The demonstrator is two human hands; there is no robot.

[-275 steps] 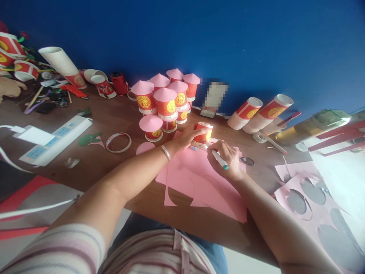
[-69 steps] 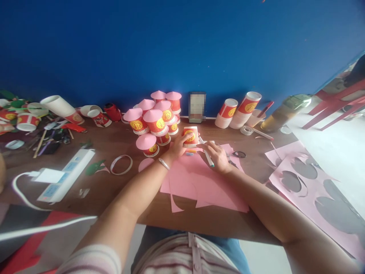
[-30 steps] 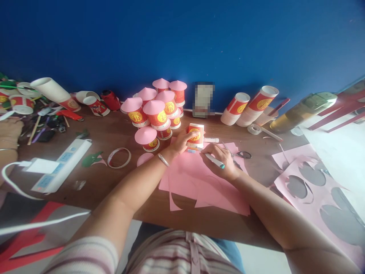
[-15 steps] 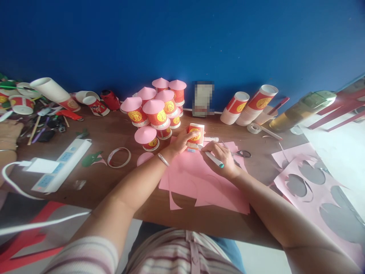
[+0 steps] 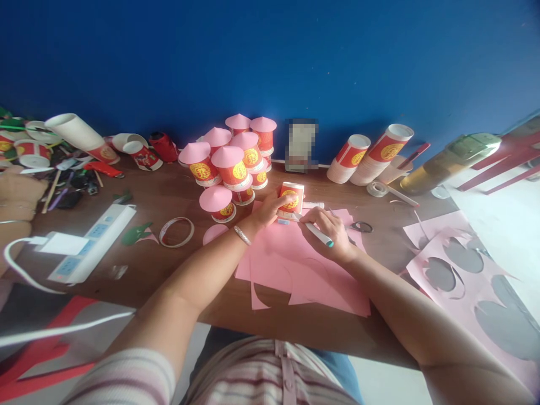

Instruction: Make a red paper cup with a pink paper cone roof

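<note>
We hold a red paper cup (image 5: 298,196) in our left hand (image 5: 266,210), fingers curled round it and thumb across the yellow print, above the far edge of the pink sheets (image 5: 276,256) on the desk (image 5: 215,298). Our right hand (image 5: 331,229) pinches a white marker (image 5: 317,232) — teal end towards us, tip at the cup's pale lower band, though we cannot tell whether it touches. To our left stand cups with pink cone tops (image 5: 233,169) — some stacked on others.
</note>
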